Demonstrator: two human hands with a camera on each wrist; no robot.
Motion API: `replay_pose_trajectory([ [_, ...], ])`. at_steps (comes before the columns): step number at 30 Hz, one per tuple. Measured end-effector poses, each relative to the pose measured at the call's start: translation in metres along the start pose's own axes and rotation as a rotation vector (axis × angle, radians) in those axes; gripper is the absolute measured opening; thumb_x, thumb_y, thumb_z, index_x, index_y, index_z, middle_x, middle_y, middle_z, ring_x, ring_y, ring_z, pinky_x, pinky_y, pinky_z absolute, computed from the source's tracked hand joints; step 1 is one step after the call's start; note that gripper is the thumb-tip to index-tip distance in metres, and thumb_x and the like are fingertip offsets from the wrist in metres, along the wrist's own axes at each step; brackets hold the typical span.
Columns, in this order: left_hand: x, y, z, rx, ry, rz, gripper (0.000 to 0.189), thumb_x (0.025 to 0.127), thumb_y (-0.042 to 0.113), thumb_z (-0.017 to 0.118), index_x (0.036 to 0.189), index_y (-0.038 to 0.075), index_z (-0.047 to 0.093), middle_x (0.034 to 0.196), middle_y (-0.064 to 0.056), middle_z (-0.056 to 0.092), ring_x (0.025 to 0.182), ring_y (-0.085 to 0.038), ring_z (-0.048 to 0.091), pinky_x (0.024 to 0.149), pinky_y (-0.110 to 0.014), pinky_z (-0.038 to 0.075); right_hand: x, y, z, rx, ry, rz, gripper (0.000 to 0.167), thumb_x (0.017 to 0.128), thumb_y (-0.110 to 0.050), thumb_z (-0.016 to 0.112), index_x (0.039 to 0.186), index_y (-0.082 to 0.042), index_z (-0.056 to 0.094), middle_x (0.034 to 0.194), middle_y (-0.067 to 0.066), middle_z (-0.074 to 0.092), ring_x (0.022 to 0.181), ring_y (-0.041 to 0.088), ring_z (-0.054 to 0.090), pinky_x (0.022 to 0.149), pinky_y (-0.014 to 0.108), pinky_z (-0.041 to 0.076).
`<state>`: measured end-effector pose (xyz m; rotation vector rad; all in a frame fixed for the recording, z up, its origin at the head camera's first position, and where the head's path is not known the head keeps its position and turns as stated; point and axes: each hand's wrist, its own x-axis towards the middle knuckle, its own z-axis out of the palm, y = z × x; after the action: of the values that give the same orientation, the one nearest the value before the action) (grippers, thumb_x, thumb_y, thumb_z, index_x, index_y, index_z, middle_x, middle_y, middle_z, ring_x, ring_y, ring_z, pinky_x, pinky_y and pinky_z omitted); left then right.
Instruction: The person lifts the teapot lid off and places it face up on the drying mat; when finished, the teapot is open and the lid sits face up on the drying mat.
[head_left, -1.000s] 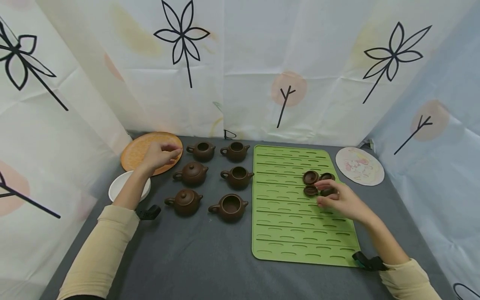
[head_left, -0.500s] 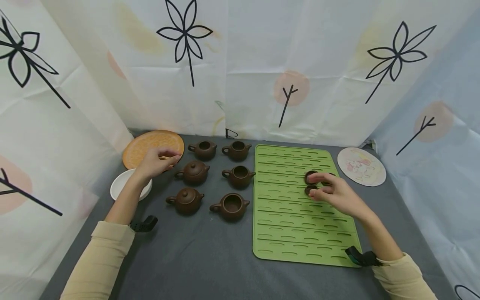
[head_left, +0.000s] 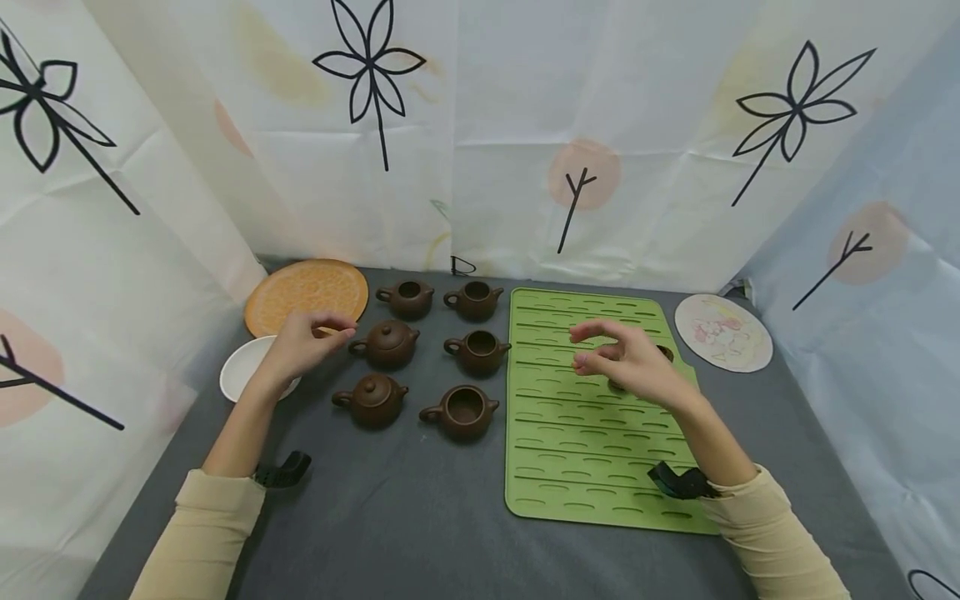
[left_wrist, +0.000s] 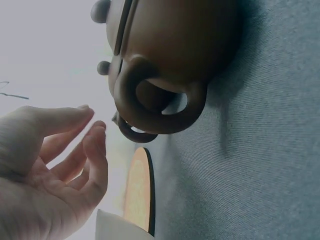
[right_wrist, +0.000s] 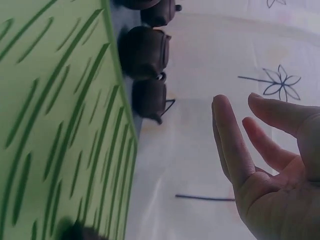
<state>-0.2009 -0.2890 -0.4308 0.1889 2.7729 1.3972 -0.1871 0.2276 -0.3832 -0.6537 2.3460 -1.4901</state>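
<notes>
My left hand (head_left: 309,346) hovers left of a lidded brown teapot (head_left: 387,345), its fingers loosely bent and holding nothing. In the left wrist view a gap shows between those fingers and the teapot's handle (left_wrist: 165,122). My right hand (head_left: 633,364) is raised over the green mat (head_left: 585,450), thumb and fingers apart with nothing between them. Beneath and behind it, parts of small brown lids (head_left: 665,353) show; the rest are hidden. A second lidded teapot (head_left: 372,402) stands nearer. Lidless teapots (head_left: 459,414) stand to the right and at the back.
An orange round board (head_left: 300,287) lies at the back left, with a white bowl (head_left: 243,367) partly behind my left forearm. At the mat's right is a pale round mat with a drawing (head_left: 723,333). Patterned cloth (head_left: 510,167) walls in the grey table (head_left: 390,517).
My right hand has come left and up from the lids, its fingers spread and holding nothing. The left hand has drawn slightly nearer. The teapots stay where they were.
</notes>
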Motion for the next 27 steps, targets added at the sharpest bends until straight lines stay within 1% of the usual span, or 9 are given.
replay_pose_trajectory([
  [4, -0.004, 0.001, 0.002, 0.005, 0.0, 0.0, 0.03, 0.106, 0.021, 0.072, 0.123, -0.003, 0.077, 0.125, -0.024, 0.076, 0.087, -0.02, 0.073, 0.068, -0.023, 0.057, 0.019, -0.015, 0.014, 0.039, -0.02, -0.015, 0.038, 0.109, -0.003, 0.063, 0.146, 0.002, 0.057, 0.146, 0.027, 0.059, 0.108, 0.024, 0.079, 0.094, 0.037, 0.069],
  [7, -0.005, 0.0, 0.005, -0.004, -0.002, -0.011, 0.029, 0.106, 0.017, 0.071, 0.124, -0.006, 0.076, 0.119, -0.028, 0.076, 0.081, -0.018, 0.075, 0.066, -0.025, 0.06, 0.037, -0.024, 0.025, 0.062, -0.043, -0.035, 0.038, 0.108, -0.003, 0.063, 0.146, 0.001, 0.058, 0.145, 0.026, 0.06, 0.108, 0.026, 0.079, 0.095, 0.039, 0.069],
  [11, -0.005, -0.002, 0.01, -0.077, -0.009, -0.026, 0.027, 0.106, 0.008, 0.069, 0.124, -0.011, 0.074, 0.11, -0.034, 0.074, 0.075, -0.014, 0.076, 0.065, -0.026, 0.065, 0.062, -0.035, 0.04, 0.094, -0.088, -0.071, 0.036, 0.108, -0.001, 0.062, 0.143, 0.001, 0.06, 0.142, 0.025, 0.062, 0.112, 0.043, 0.076, 0.095, 0.041, 0.069],
  [14, -0.005, -0.004, 0.015, -0.111, 0.004, -0.021, 0.025, 0.105, 0.004, 0.069, 0.123, -0.013, 0.074, 0.107, -0.035, 0.074, 0.071, -0.006, 0.073, 0.062, -0.023, 0.065, 0.081, -0.043, 0.052, 0.104, -0.117, -0.096, 0.032, 0.107, -0.002, 0.064, 0.139, 0.0, 0.063, 0.138, 0.024, 0.064, 0.112, 0.049, 0.075, 0.095, 0.046, 0.069],
  [16, -0.005, -0.004, 0.018, -0.118, 0.021, -0.019, 0.024, 0.105, 0.003, 0.069, 0.122, -0.013, 0.074, 0.107, -0.035, 0.074, 0.068, -0.002, 0.071, 0.061, -0.022, 0.064, 0.094, -0.049, 0.061, 0.109, -0.138, -0.113, 0.03, 0.107, -0.002, 0.066, 0.137, 0.0, 0.065, 0.134, 0.024, 0.065, 0.11, 0.047, 0.076, 0.096, 0.051, 0.068],
  [19, -0.005, -0.005, 0.022, -0.124, 0.042, -0.017, 0.025, 0.105, 0.002, 0.068, 0.122, -0.015, 0.074, 0.108, -0.037, 0.074, 0.067, 0.0, 0.071, 0.06, -0.022, 0.065, 0.115, -0.057, 0.074, 0.138, -0.176, -0.137, 0.03, 0.106, -0.001, 0.067, 0.135, 0.002, 0.065, 0.128, 0.026, 0.066, 0.108, 0.046, 0.076, 0.099, 0.06, 0.065],
  [21, -0.004, -0.005, 0.025, -0.122, 0.052, -0.027, 0.025, 0.105, 0.002, 0.067, 0.122, -0.015, 0.073, 0.111, -0.038, 0.074, 0.067, 0.0, 0.072, 0.061, -0.023, 0.066, 0.129, -0.061, 0.083, 0.153, -0.2, -0.147, 0.03, 0.105, 0.0, 0.067, 0.135, 0.004, 0.065, 0.126, 0.028, 0.067, 0.106, 0.043, 0.077, 0.099, 0.061, 0.065],
  [23, -0.003, -0.005, 0.027, -0.114, 0.059, -0.043, 0.024, 0.106, 0.002, 0.066, 0.122, -0.014, 0.073, 0.114, -0.038, 0.074, 0.068, 0.0, 0.072, 0.062, -0.023, 0.066, 0.142, -0.064, 0.092, 0.172, -0.226, -0.143, 0.03, 0.106, 0.001, 0.067, 0.135, 0.004, 0.065, 0.126, 0.029, 0.067, 0.105, 0.04, 0.077, 0.098, 0.058, 0.066],
  [27, -0.002, -0.005, 0.029, -0.099, 0.067, -0.073, 0.023, 0.107, 0.002, 0.064, 0.121, -0.012, 0.074, 0.118, -0.037, 0.073, 0.069, 0.0, 0.073, 0.064, -0.024, 0.067, 0.164, -0.065, 0.109, 0.19, -0.265, -0.101, 0.03, 0.106, -0.002, 0.068, 0.136, 0.002, 0.065, 0.13, 0.029, 0.067, 0.106, 0.036, 0.079, 0.094, 0.045, 0.069],
])
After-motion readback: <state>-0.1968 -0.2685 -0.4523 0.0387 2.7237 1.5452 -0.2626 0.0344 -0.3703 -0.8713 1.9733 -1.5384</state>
